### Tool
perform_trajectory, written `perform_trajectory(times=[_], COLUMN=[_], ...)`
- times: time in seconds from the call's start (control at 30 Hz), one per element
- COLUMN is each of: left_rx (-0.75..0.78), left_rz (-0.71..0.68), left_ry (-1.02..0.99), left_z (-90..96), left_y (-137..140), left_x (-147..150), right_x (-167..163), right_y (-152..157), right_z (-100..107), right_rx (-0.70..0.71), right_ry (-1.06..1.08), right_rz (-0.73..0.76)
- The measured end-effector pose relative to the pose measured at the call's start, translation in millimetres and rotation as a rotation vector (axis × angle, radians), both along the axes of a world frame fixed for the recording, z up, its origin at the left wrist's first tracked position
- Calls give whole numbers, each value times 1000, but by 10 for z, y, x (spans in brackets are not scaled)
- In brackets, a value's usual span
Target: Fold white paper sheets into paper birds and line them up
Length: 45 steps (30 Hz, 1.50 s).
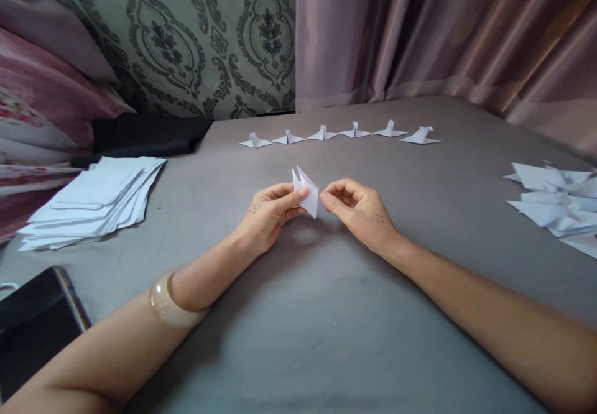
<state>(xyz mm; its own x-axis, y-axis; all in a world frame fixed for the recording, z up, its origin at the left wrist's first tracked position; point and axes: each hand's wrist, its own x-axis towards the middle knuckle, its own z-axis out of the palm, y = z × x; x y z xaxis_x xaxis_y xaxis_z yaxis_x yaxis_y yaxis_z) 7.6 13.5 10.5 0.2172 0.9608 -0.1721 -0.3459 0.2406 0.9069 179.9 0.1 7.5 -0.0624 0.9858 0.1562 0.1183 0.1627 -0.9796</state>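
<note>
A small white folded paper, with two points standing up at its top, is pinched between the thumb and fingers of my left hand. Just right of its edge, my right hand is curled, thumb and forefinger tips together, with a thin gap between them and the paper. Nothing shows in that pinch. Beyond both hands, several finished paper cranes stand in a row with their wings spread.
At the left lies a stack of white paper sheets, with a black cloth behind it. A dark phone or tablet sits near my left forearm. Several folded white papers are piled at the right on the grey sheet. Curtains hang behind.
</note>
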Motion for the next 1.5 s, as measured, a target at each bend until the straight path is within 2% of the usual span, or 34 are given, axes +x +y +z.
perform_trajectory(times=[0.3, 0.6, 0.83, 0.93, 1.03, 1.23, 1.5], left_rx=[3, -32, 126, 181, 206, 194, 303], left_rz=[7, -1, 91, 109, 70, -1, -49], left_ry=[-12, -48, 109, 160, 219, 223, 362], left_z=[-22, 1, 1, 2, 0, -11, 2], left_y=[-4, -42, -85, -99, -110, -111, -138], left_x=[8, 43, 69, 77, 77, 60, 51], right_x=[-59, -69, -83, -65, -44, -53, -56], right_y=[-23, 5, -5, 20, 35, 2, -5], right_z=[68, 6, 1, -26, -34, -23, -3], right_rx=[-64, -83, -180, -154, -106, 140, 162], right_ry=[-115, -114, -126, -33, 4, -80, -128], right_rz=[14, 38, 30, 35, 55, -64, -57])
